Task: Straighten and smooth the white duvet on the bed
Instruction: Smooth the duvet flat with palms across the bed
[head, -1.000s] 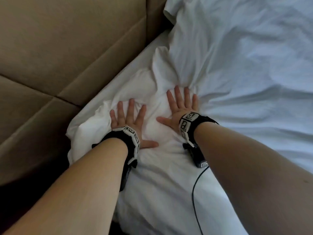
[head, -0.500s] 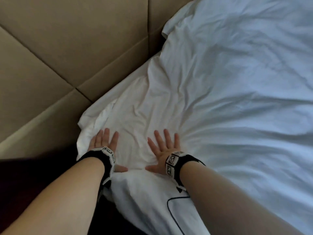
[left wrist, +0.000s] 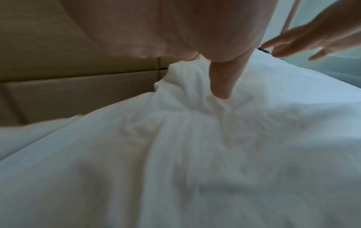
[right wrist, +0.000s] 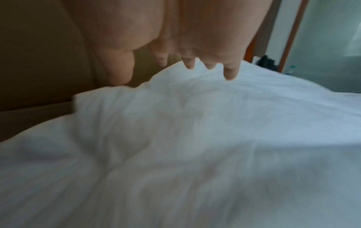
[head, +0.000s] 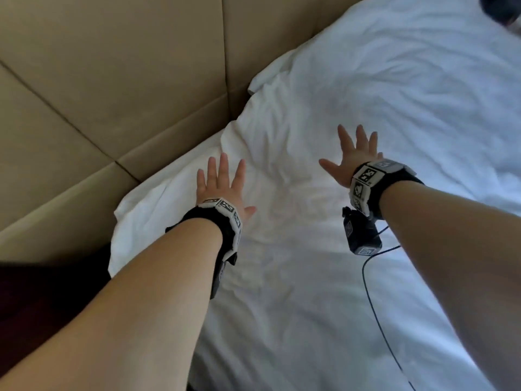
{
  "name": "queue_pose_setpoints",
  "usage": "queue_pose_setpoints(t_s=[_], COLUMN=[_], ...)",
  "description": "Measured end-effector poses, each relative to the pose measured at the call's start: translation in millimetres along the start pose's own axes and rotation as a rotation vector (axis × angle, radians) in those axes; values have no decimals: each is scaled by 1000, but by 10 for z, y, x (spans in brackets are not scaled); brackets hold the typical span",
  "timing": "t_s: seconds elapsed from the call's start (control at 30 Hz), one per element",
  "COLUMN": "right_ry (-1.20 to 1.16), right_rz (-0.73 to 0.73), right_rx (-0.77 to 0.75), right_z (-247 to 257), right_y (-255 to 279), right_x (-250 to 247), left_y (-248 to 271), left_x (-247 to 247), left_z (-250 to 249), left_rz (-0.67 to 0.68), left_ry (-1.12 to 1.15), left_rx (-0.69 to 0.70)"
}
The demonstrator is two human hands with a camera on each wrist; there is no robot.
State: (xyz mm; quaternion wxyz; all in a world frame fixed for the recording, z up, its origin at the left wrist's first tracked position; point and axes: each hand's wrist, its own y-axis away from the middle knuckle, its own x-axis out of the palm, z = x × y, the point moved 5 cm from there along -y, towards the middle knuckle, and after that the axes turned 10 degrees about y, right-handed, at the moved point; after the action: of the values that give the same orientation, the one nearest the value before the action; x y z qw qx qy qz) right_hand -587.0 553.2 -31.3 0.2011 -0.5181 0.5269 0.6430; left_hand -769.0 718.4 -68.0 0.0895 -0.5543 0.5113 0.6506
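The white duvet [head: 380,88] covers the bed, creased, with its corner [head: 132,213] by the headboard. My left hand [head: 222,182] is spread flat, palm down, over the duvet near that corner. In the left wrist view its thumb [left wrist: 220,86] points down to a ridge of folds in the duvet [left wrist: 175,154]. My right hand [head: 353,153] is spread open farther right and farther up the bed. In the right wrist view its fingers [right wrist: 230,72] hang straight just above the duvet [right wrist: 195,154]. Neither hand holds cloth.
A tan padded headboard [head: 112,80] runs along the left, close to the duvet's edge. A black cable [head: 375,306] trails from my right wrist over the bed. A dark object [head: 501,9] shows at the far top right. Dark floor gap [head: 42,292] lies at lower left.
Both hands first slid back toward me across the duvet, flattening the bunched corner. They have now moved forward up the bed and farther apart, the right one leading.
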Motion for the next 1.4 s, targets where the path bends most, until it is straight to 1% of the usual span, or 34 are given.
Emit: queue_pose_setpoints(t_s=[0.2,0.3,0.33,0.4,0.47,0.53,0.63,0.77,0.93,1.03,1.1,1.23,1.3,1.37,1.4], right_ry=[-25,-37,-24,4,14,28,43,58,94,177,204,74,114,129,109], right_rz=[-133,-139,-120,-30,97,172,201,194,169,186,245,389,423,436,416], right_rx=[223,253,251,231,213,224,237,262,274,220,134,-34,-105,-154,-176], right_z=[-617,-760,-782,-775,-723,-699,-701,-689,-638,-475,-234,366,529,576,586], right_y=[-807,-1282,-1442,-1713,-1903,-1998,-2135,-2203,-2087,-1806,-1466,-586,-249,-44,34], right_x=[-673,-840,-833,-677,-356,-62,109,156,193,357,645,1386,1590,1598,1536], left_y=[-970,-1476,-1639,-1923,-2125,-2225,-2354,-2470,-2273,-2049,-1873,-1336,-960,-613,-468], left_x=[-769,-925,-907,-756,-481,-190,81,194,232,253,296,615,849,985,1005], left_z=[-1034,-1541,-1663,-1782,-1739,-1658,-1610,-1622,-1464,-1289,-1144,-703,-421,-175,-75], left_rz=[-94,-81,-54,22,105,165,184,158,159,186,198,203,255,293,279], left_ry=[-38,-96,-117,-159,-187,-209,-211,-216,-221,-207,-194,-247,-237,-173,-149], left_rx=[228,328,349,365,352,361,391,398,394,375,365,340,270,161,114])
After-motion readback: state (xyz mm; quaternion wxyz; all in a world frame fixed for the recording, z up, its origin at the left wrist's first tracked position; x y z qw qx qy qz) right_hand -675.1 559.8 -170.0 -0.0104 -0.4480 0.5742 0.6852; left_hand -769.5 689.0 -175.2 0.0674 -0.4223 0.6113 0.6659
